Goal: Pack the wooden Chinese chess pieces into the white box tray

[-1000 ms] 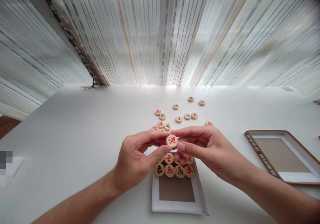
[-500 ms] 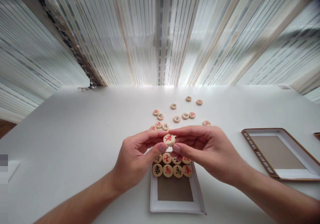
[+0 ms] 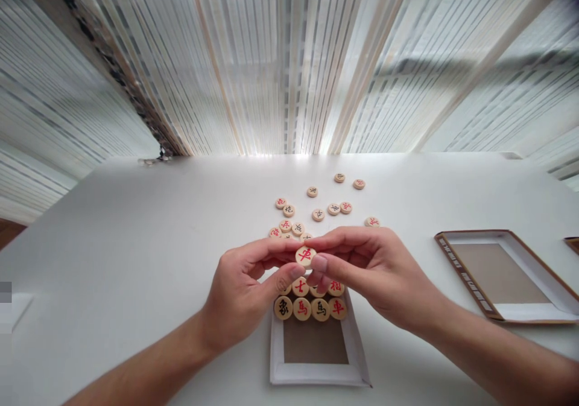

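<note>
- While the L hand [image 3: 244,288] grips the L edge of a round wooden pc [image 3: 306,256] btwn thumb & fingers, the R hand [image 3: 384,270] pinches its R side; both closed on it.
- Held pc: pale, smooth disc w/ red char., up over the far end of the open box [image 3: 315,374].
- Box: shallow, rect., white card walls, flat grey-brown bottom; boxed pcs [image 3: 302,309] sit in rows at far end, red & blk chars., partly hidden by hands.
- Loose pcs [image 3: 318,215]: same light wood, scattered beyond hands, some touching.
- To the R, a 2nd tray [image 3: 502,272]: brown rim w/ pale lettering, white inner walls, grey-brown bottom.
- Table [image 3: 136,231]: white, smooth, w/ soft shadows.
- Bkgd: striped, semi-sheer curtain [image 3: 253,62], daylight thru it; dark patterned strip [image 3: 108,59] on L.
</note>
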Demonstrator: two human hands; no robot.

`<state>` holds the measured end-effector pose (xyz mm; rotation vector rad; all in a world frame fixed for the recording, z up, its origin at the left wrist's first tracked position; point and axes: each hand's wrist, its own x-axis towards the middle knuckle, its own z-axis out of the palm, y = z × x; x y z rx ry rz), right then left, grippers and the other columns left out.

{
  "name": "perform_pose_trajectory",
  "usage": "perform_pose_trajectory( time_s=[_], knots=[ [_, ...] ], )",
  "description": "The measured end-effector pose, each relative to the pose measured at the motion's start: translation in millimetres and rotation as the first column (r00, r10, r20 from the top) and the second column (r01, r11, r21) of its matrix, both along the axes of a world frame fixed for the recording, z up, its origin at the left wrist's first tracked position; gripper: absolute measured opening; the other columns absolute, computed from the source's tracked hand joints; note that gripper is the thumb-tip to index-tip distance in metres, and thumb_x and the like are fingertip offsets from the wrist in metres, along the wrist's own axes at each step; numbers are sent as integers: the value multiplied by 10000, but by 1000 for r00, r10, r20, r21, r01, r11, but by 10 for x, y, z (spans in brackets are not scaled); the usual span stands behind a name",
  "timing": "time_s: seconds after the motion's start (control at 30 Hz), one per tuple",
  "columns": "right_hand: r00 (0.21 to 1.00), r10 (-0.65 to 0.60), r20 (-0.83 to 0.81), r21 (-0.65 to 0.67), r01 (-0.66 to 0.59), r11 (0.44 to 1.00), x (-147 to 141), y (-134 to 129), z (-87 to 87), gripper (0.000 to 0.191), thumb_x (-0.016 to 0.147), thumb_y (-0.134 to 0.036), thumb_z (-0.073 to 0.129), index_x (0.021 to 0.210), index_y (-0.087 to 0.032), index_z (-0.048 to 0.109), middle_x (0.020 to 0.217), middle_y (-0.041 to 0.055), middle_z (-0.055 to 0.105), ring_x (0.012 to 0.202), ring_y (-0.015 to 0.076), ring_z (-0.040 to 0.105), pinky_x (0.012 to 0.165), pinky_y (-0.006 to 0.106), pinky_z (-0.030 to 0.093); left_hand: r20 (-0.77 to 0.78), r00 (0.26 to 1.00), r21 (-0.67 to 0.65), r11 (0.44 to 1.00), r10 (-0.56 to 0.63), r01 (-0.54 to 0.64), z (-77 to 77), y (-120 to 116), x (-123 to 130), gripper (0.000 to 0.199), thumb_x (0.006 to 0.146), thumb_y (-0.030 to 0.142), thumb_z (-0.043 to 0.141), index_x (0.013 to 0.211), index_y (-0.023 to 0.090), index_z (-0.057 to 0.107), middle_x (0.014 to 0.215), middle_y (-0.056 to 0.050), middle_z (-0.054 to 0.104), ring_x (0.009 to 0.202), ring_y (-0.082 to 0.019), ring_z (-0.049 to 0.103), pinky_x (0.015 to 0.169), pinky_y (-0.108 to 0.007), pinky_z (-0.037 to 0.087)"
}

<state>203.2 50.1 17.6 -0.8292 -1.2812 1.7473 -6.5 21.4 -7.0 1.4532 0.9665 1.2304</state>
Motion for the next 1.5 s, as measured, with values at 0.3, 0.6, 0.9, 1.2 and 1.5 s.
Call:
perform_pose_trajectory(
  time_s=[0.3, 0.6, 0.9, 1.2, 1.5],
  knots=[
    [993, 54, -101, -122, -66, 990, 15, 29, -1, 280, 791, -249, 986, 1054, -212, 897, 774, 51, 832, 662, 117, 749, 658, 189, 645, 57, 998, -37, 999, -20, 22, 55, 18, 19, 219, 936, 219, 849, 1151, 245, 878, 1064, -53, 888, 873, -159, 843, 837, -183, 684],
    [988, 34, -148, -105, -50, 993, -11, -2, -37, 403, 681, -90, 1022, 1031, -249, 900, 791, 12, 844, 683, 99, 778, 669, 118, 640, 36, 999, -63, 998, -14, 16, 37, 9, 10, 231, 924, 232, 861, 1154, 234, 879, 1059, -56, 888, 874, -156, 838, 824, -170, 672],
    [999, 17, 36, 163, -22, 986, 48, 52, -94, 344, 748, -62, 955, 1018, -265, 890, 905, 17, 868, 810, 140, 831, 743, 149, 668, 19, 997, 82, 994, 70, -71, 4, 34, 6, 256, 834, 92, 910, 1054, 222, 890, 939, -26, 870, 838, -135, 808, 820, -177, 661],
    [997, 27, 78, 191, -41, 981, 65, 53, -94, 301, 772, -115, 953, 1031, -241, 870, 922, 31, 860, 832, 154, 816, 806, 203, 681, 11, 998, 164, 985, 58, -59, -15, 30, -17, 296, 797, 49, 924, 1045, 204, 880, 929, -30, 858, 834, -136, 791, 808, -191, 657],
    [998, 12, 58, 209, -24, 978, 70, 56, -110, 271, 805, -140, 936, 1038, -264, 873, 942, 28, 858, 853, 161, 816, 818, 227, 683, 12, 999, 110, 993, 45, -47, -15, 8, 15, 294, 846, 28, 870, 1069, 220, 863, 994, -18, 866, 906, -135, 805, 879, -200, 670]
  ],
)
